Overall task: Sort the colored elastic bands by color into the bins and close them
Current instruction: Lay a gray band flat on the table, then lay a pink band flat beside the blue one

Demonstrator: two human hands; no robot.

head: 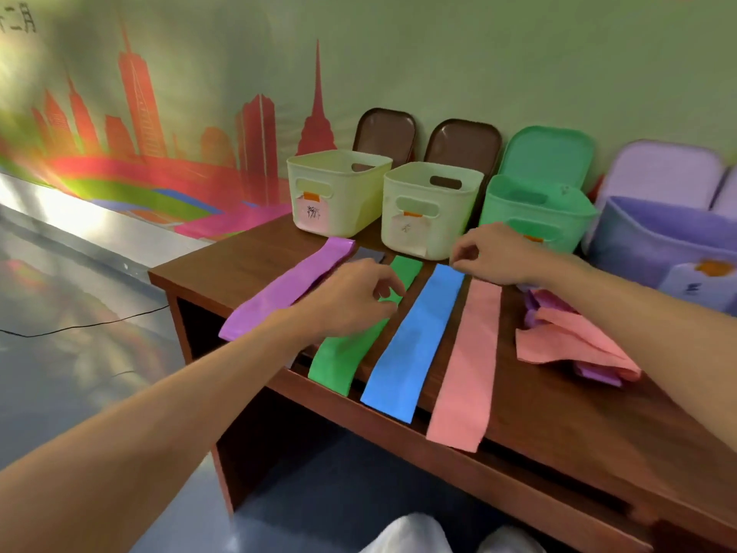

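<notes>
Desk (558, 413): brown wood, set against a painted wall.
Flat bands: purple band (279, 289), green band (339, 361), blue band (410, 345) and pink band (466, 373) lie side by side.
Heap (566, 337): crumpled pink and purple bands, right of the pink band.
Bins: two pale yellow bins (339, 201), green bin (530, 209) and purple bin (646, 241), all uncovered.
Left hand (355, 297): over the green band, fingers curled.
Right hand (494, 253): above the blue band's far end, fingers curled; grip unclear.
</notes>
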